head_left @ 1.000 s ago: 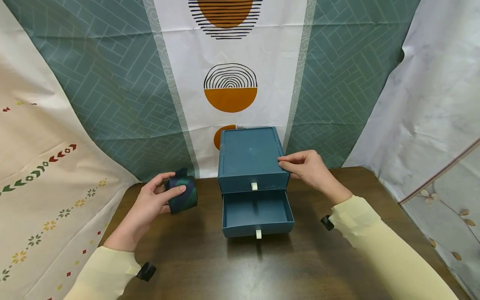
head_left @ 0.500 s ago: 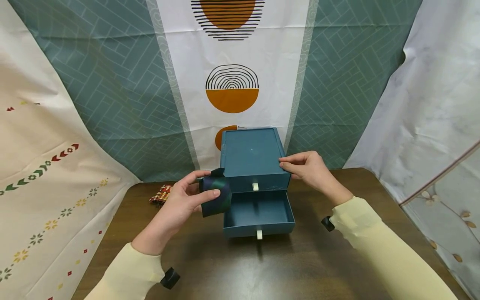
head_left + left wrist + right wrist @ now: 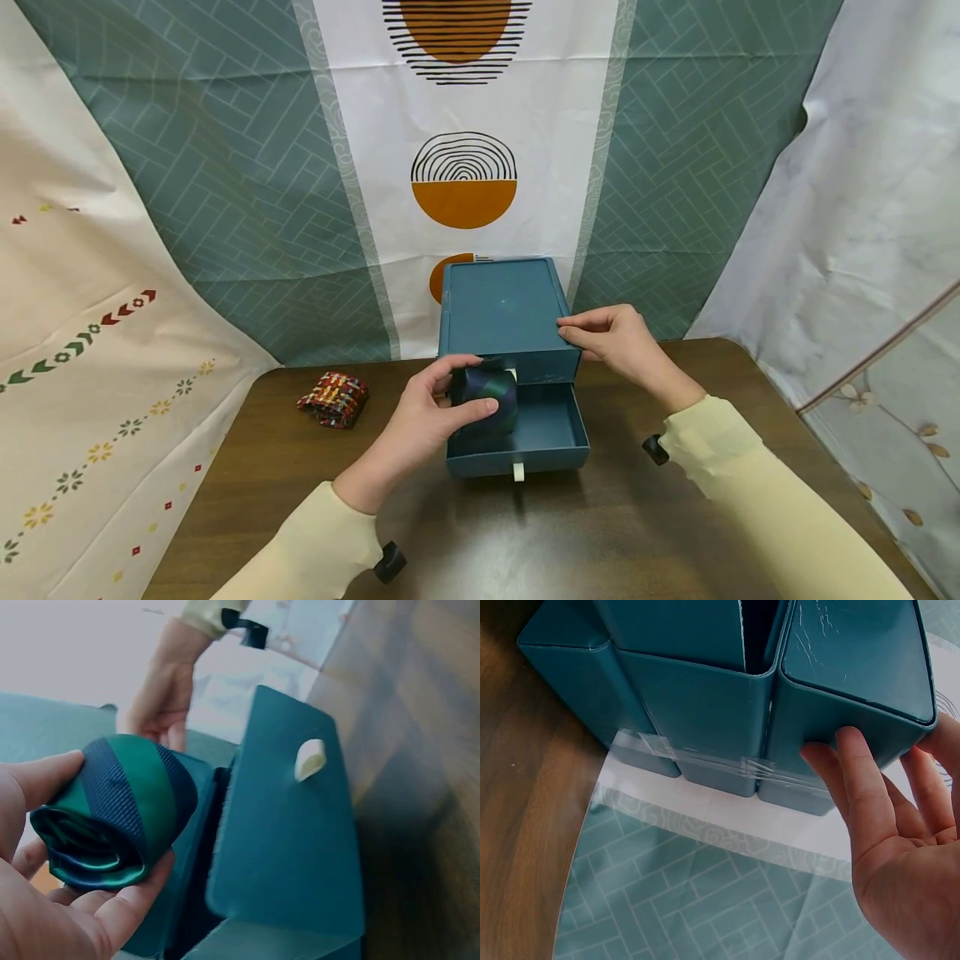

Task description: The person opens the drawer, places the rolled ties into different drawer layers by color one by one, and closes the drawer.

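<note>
My left hand (image 3: 423,412) holds a rolled necktie (image 3: 491,400) over the left part of the open drawer (image 3: 551,429). Wide green and navy stripes show on the necktie (image 3: 131,787) in the left wrist view, with thumb and fingers on either side of its roll. The drawer belongs to a small dark teal cabinet (image 3: 506,308); the drawer above it is closed. My right hand (image 3: 615,337) rests at the cabinet's top right edge. In the right wrist view, fingertips of that hand (image 3: 900,847) press the cabinet's side (image 3: 840,724).
A second roll (image 3: 336,400), woven in red, yellow and black, lies on the brown wooden table (image 3: 262,492) left of the cabinet. Patterned cloths (image 3: 247,208) hang behind and at both sides. Clear tape (image 3: 705,761) runs across the cabinet's side.
My left hand has carried the necktie rightward from beside the cabinet to over the open drawer. The red woven roll has come into sight. My right hand has stayed put.
</note>
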`<move>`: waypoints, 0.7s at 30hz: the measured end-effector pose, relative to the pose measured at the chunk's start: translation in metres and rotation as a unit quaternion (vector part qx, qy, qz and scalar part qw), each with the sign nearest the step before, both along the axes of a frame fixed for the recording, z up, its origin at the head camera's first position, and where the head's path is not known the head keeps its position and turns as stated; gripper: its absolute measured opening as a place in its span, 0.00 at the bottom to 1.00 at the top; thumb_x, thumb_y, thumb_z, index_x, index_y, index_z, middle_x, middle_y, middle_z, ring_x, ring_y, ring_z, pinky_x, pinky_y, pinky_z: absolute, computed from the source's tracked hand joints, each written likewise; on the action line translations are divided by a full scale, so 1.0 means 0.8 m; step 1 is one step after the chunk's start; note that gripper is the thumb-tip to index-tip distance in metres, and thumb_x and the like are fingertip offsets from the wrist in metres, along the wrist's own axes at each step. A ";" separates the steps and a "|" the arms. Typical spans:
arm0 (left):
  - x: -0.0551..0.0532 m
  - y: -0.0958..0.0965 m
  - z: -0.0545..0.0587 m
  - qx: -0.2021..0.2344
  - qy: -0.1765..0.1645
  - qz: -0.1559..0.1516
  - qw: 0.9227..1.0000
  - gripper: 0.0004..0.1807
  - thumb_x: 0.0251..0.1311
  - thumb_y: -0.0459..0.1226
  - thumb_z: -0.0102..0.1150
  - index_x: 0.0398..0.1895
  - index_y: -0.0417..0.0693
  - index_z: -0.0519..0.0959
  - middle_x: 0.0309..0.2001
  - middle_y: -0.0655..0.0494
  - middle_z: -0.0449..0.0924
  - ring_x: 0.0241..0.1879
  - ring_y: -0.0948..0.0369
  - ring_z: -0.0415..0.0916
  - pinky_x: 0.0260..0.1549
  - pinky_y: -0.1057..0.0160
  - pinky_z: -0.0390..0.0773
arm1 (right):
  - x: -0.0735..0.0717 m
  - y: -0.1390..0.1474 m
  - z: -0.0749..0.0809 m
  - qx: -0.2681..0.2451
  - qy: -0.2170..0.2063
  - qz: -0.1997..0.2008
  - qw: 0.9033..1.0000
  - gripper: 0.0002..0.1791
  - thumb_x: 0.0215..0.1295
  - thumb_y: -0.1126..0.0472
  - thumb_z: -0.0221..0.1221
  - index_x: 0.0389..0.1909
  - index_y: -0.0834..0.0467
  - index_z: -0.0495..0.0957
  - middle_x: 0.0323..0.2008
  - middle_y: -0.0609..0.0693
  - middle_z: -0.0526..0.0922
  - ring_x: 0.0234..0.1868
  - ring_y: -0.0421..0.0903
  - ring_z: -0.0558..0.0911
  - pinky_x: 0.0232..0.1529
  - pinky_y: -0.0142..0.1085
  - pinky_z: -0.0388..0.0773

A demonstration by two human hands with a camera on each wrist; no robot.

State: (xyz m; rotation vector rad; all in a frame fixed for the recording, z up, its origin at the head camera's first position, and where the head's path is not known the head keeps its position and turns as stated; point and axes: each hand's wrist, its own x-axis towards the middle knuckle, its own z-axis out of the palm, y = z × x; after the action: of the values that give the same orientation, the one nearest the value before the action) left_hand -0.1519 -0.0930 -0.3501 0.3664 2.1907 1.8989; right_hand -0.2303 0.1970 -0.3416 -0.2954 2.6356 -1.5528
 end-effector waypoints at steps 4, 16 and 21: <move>0.009 0.013 0.007 -0.016 0.029 -0.007 0.999 0.27 0.51 0.38 0.68 0.56 0.60 0.72 0.50 0.50 0.76 0.41 0.53 0.80 0.41 0.58 0.82 | 0.000 0.000 0.001 0.000 0.002 0.000 1.000 0.20 0.55 0.43 0.63 0.46 0.48 0.83 0.47 0.49 0.84 0.47 0.45 0.82 0.45 0.48 0.80; 0.007 0.019 -0.020 -0.040 0.074 -0.006 0.996 0.27 0.50 0.41 0.70 0.54 0.66 0.72 0.51 0.57 0.74 0.41 0.53 0.78 0.37 0.61 0.83 | 0.000 0.000 0.001 0.001 0.005 -0.001 1.000 0.20 0.55 0.43 0.63 0.46 0.47 0.83 0.47 0.49 0.84 0.46 0.45 0.82 0.43 0.46 0.81; 0.003 0.016 -0.033 -0.060 0.088 -0.004 0.994 0.27 0.49 0.42 0.70 0.53 0.69 0.70 0.52 0.59 0.72 0.41 0.55 0.78 0.37 0.63 0.82 | 0.001 0.000 0.001 0.005 0.006 -0.001 1.000 0.20 0.56 0.43 0.63 0.46 0.47 0.83 0.47 0.49 0.84 0.46 0.44 0.82 0.42 0.43 0.82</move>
State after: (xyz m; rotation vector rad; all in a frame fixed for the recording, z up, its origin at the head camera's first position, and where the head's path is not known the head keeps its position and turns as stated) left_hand -0.1495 -0.0798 -0.3765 0.5378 2.3973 1.7805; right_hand -0.2295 0.1966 -0.3408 -0.3022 2.6530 -1.5429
